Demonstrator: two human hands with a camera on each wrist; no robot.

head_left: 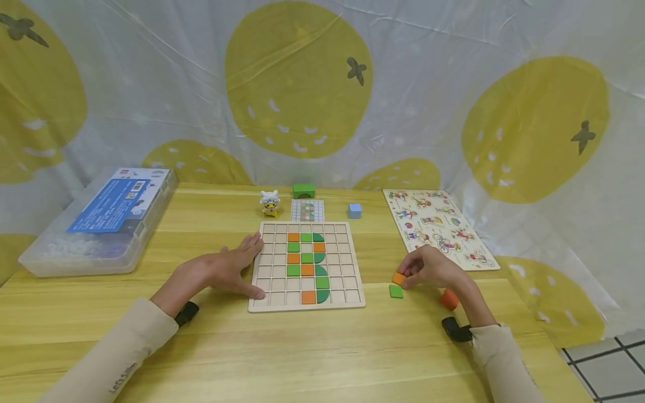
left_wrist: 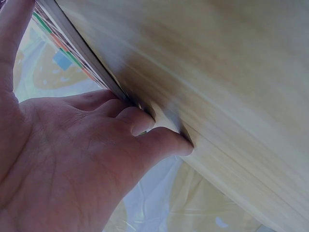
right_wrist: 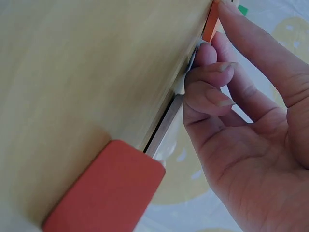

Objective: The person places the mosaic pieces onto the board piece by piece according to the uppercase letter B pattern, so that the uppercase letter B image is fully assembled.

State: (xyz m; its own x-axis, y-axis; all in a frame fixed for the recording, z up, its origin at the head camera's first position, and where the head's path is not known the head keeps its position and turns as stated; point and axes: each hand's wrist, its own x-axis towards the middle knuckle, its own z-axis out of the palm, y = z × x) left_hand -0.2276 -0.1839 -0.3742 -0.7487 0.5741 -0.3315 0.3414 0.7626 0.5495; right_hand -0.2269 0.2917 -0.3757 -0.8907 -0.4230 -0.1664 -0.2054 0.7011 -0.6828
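Note:
A wooden grid board (head_left: 340, 280) lies in the middle of the table, with orange squares, green squares and dark green rounded tiles (head_left: 322, 296) in its middle columns. My left hand (head_left: 229, 268) rests along the board's left edge, thumb (head_left: 254, 291) spread near the lower left corner. To the right of the board, my right hand (head_left: 430, 267) pinches an orange square tile (head_left: 398, 279) at the tabletop. The right wrist view shows this orange tile (right_wrist: 211, 24) edge-on at the fingertips. A loose green square tile (head_left: 396, 291) lies just in front of it.
Behind the board lie a pattern card (head_left: 308, 211), a green block (head_left: 304, 191), a small figurine (head_left: 270, 203) and a blue cube (head_left: 355, 211). A picture board (head_left: 438, 226) is at right, with a red block (head_left: 449, 299) by the right wrist. A plastic case (head_left: 101, 224) sits at left.

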